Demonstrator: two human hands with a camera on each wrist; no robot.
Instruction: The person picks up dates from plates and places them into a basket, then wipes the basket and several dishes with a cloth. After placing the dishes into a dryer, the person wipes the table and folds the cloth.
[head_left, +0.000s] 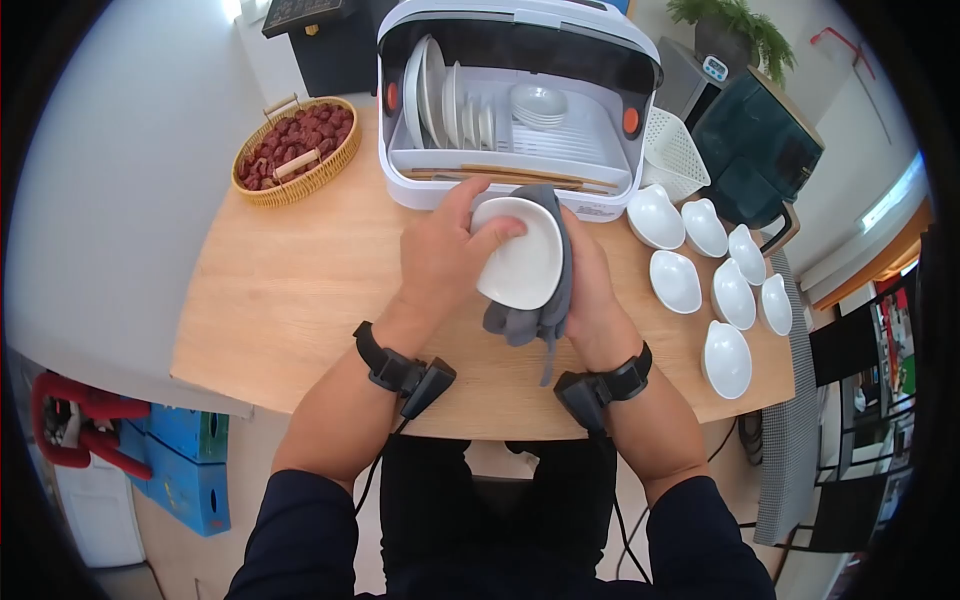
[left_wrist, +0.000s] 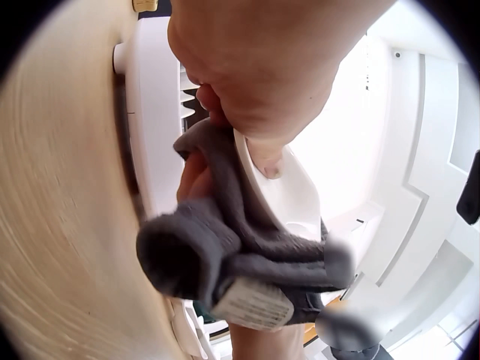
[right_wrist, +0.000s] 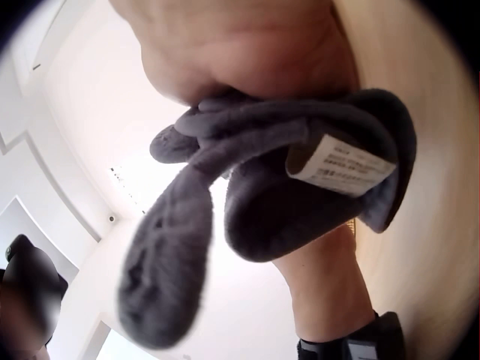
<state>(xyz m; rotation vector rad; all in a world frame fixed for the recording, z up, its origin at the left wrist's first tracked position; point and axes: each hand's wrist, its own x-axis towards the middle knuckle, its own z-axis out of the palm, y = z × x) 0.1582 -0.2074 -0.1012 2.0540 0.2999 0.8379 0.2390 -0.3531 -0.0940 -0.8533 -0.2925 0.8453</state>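
Observation:
A white bowl (head_left: 527,262) is held tilted above the front of the wooden table, its inside facing the head camera. My left hand (head_left: 440,250) grips its left rim, the thumb inside the bowl and the fingers behind. Round the bowl's right side and underside wraps a grey cloth (head_left: 561,270), which my right hand (head_left: 590,275) holds against it. In the left wrist view the left thumb presses on the bowl's inner wall (left_wrist: 289,191), and the cloth (left_wrist: 217,180) hangs in folds with a white label. The cloth (right_wrist: 300,195) hides most of the right fingers in the right wrist view.
Several white bowls (head_left: 727,360) stand on the table's right side. Behind my hands is an open dish cabinet (head_left: 410,190) with plates, small dishes and chopsticks. A basket of red dates (head_left: 300,150) sits at the back left, a white perforated basket (head_left: 675,150) and dark green appliance (head_left: 755,150) at the right.

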